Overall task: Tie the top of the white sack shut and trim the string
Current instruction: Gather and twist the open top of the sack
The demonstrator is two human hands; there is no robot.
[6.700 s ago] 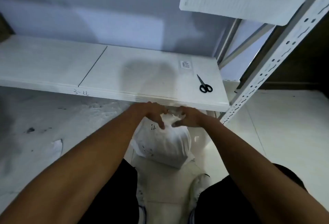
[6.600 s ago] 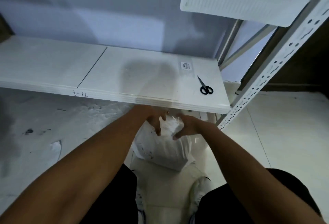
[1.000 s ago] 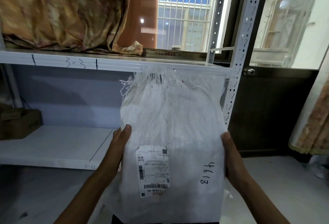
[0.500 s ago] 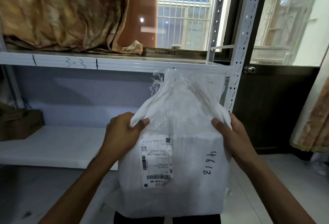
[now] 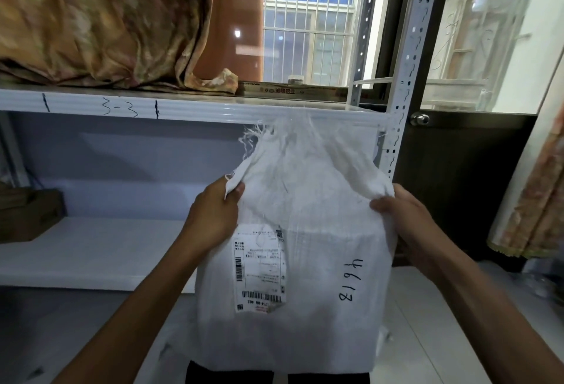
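Note:
A white woven sack (image 5: 308, 316) stands upright in front of me, with a shipping label (image 5: 259, 267) and a handwritten number on its front. Its frayed top (image 5: 293, 136) is loose and gathered toward a peak. My left hand (image 5: 213, 215) pinches the sack's upper left edge. My right hand (image 5: 403, 215) grips the upper right edge. No string or scissors are in view.
A white metal rack stands behind the sack, its upper shelf (image 5: 183, 105) marked "3-3" and holding a patterned cloth (image 5: 100, 23). A lower white shelf (image 5: 91, 249) holds a cardboard box (image 5: 27, 215) at the left. A perforated upright (image 5: 406, 78) and a dark door (image 5: 464, 188) stand at the right.
Seconds ago I crouched over the sack on the floor. In the last second my hands moved from the sack's sides up to its top edges, drawing the fabric inward.

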